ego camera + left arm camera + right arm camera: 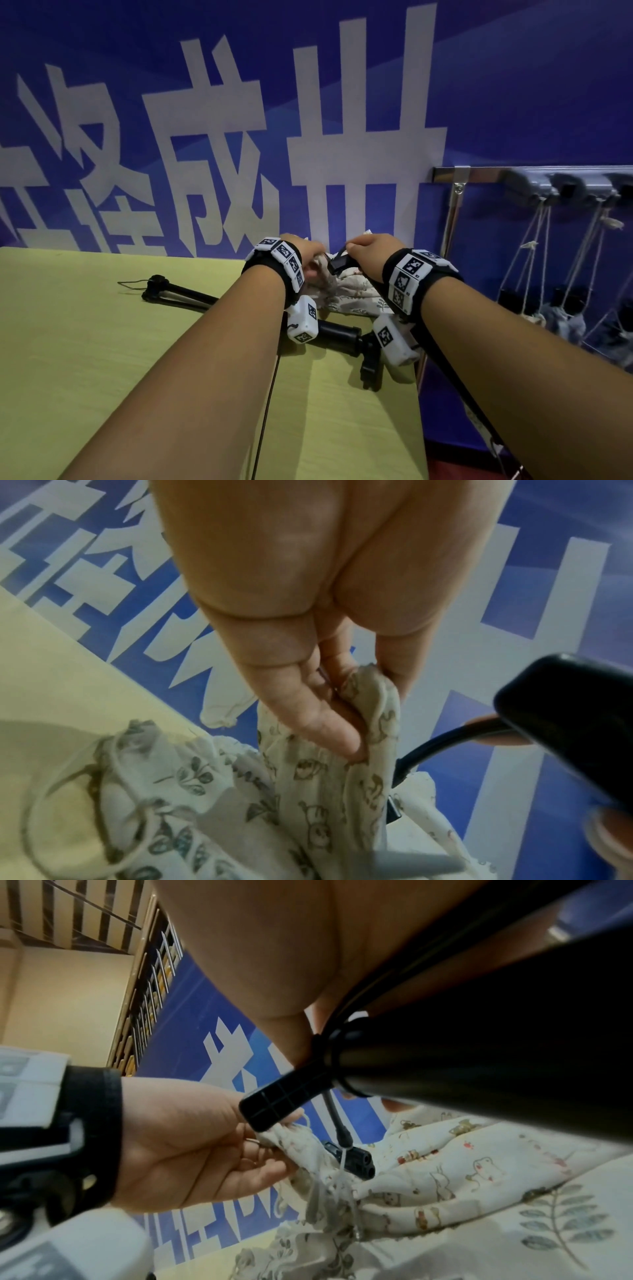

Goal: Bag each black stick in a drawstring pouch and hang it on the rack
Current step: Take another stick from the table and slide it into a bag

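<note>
My left hand point(310, 255) pinches the rim of a printed drawstring pouch point(373, 715) between thumb and fingers point(329, 723), lifting the mouth above the far right part of the table point(102, 342). My right hand point(368, 251) is wrapped around a black stick point(479, 1069), its flat black end point(277, 1107) poised right at the pouch mouth, beside the left hand. A thin wrist cord with a small black toggle point(356, 1158) dangles from the stick onto the cloth.

The stick looks rigid and smooth, probably light enough for one hand, so I judge a firm grip around the barrel is best; the dangling cord could snag on the rim. The pouch is soft and limp, so its mouth will collapse unless I keep the rim taut, and a wider spread of the opening would help the end slide in.

More printed pouches point(356, 301) lie heaped beneath my hands. Two further black sticks wait on the table, one on the left point(178, 293) and one nearer me point(339, 332). The rack point(565, 188) on the right already carries hung pouches point(565, 322) by their strings.
</note>
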`<state>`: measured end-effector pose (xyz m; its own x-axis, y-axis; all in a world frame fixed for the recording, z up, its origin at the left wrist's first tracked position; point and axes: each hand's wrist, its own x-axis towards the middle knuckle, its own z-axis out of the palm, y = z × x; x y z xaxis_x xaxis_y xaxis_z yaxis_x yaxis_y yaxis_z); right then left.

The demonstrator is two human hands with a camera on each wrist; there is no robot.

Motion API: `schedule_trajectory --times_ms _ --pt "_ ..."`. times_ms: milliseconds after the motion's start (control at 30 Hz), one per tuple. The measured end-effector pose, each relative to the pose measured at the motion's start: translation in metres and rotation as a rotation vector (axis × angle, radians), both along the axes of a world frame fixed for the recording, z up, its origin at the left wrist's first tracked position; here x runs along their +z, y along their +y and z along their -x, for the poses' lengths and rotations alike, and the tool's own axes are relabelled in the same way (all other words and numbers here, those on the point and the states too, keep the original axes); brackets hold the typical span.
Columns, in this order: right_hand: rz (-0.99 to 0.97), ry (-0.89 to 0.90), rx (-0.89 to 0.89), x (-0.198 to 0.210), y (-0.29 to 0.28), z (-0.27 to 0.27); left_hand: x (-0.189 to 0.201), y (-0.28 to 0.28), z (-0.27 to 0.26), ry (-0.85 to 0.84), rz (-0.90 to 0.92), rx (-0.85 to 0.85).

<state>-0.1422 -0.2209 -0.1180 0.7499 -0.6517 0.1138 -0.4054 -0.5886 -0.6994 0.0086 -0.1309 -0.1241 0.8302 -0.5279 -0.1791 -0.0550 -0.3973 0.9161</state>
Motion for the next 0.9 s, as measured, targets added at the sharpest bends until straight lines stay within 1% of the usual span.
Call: schedule_trajectory --times_ms 133,267,333,400,500,667,800,900 --pt "-0.008 -0.090 -0.066 0.012 -0.002 0.023 0.018 0.001 0.021 -0.217 0.074 -0.021" --pt "-0.022 -0.184 -0.152 0.031 0.000 0.064 0.045 0.008 0.058 -0.416 -0.013 -0.051" --pt "-0.019 -0.248 -0.216 0.041 0.001 0.088 0.057 0.010 0.080 -0.481 -0.034 -0.069" --pt "-0.019 -0.303 -0.270 0.053 0.003 0.117 0.067 0.011 0.106 -0.490 0.004 -0.100" --pt "-0.038 -0.369 -0.325 0.067 0.003 0.155 0.073 0.011 0.141 -0.412 0.125 -0.182" --pt "-0.076 -0.458 -0.394 0.079 0.008 0.210 0.080 0.000 0.202 -0.459 0.215 -0.394" --pt "-0.179 -0.581 -0.437 0.074 0.015 0.242 0.075 -0.004 0.240 -0.519 0.203 -0.521" --pt "-0.247 -0.605 -0.452 0.056 0.018 0.263 0.060 -0.006 0.265 -0.532 0.187 -0.564"
